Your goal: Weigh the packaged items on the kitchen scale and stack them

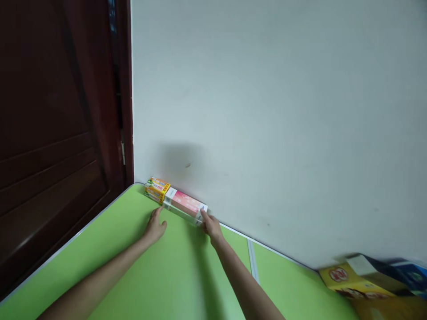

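Observation:
A long pink and white box lies along the wall at the back edge of the green table. My right hand grips its right end, thumb on the top face and fingers low at the front. My left hand is open, fingers stretched toward the front of the box's left end and thumb apart; whether the fingertips touch it I cannot tell. A yellow and orange box with green pictures sits end to end with the pink one, at the table's back corner.
A pale wall rises behind the table. At the left stands a dark brown door. Blurred yellow packaging and a blue package lie at the right. A metal strip crosses the table.

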Demonstrator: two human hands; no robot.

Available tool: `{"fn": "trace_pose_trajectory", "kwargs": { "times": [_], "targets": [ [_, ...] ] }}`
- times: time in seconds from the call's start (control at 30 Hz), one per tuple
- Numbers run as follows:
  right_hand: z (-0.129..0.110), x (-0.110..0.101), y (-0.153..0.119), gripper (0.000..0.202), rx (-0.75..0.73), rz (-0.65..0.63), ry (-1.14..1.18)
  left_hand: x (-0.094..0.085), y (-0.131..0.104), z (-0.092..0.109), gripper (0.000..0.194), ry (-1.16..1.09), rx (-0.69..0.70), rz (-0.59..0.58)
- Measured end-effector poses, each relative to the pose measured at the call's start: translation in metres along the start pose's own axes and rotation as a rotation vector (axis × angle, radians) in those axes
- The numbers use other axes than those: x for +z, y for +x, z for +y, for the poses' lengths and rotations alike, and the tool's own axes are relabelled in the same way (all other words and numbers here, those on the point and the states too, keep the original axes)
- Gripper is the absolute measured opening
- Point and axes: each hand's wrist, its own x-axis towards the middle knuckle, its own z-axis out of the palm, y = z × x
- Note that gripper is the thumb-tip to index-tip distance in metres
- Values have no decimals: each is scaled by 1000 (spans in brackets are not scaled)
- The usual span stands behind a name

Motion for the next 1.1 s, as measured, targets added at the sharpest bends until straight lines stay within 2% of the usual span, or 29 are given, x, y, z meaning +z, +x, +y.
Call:
{"fn": "trace_pose_trajectory", "kwargs": {
  "times": [0.13, 0.33, 0.5, 0.6, 0.7, 0.83, 0.9, 1.0, 1.1],
  "targets": [
    [4, -5, 13, 36, 87, 13, 50, 10, 16, -7, 57, -21, 6, 31],
    [6, -33, 11, 27, 122, 39, 162, 23, 17, -8, 66, -43, 16, 82],
    [2, -39, -6, 39, 68, 84, 231, 36, 20, 15, 69, -104, 52, 79],
    [0, -44, -30, 44, 51, 108, 237, 40, 5, 34, 68, -132, 25, 68],
    [3, -66, -76, 52, 35, 116, 223, 34, -44, 47, 61, -137, -10, 9],
    [13, -107, -169, 54, -35, 136, 105, 14, -150, 53, 56, -169, 17, -159],
    [23, -125, -219, 52, -38, 170, 41, 4, -205, 52, 55, -154, -50, -226],
    [50, -141, -290, 54, 41, 228, -26, -6, -277, 42, 52, -85, -182, -287],
    [88, -145, -343, 60, 145, 287, -36, -9, -329, 24, 50, -34, -186, -259]
  ]
}}
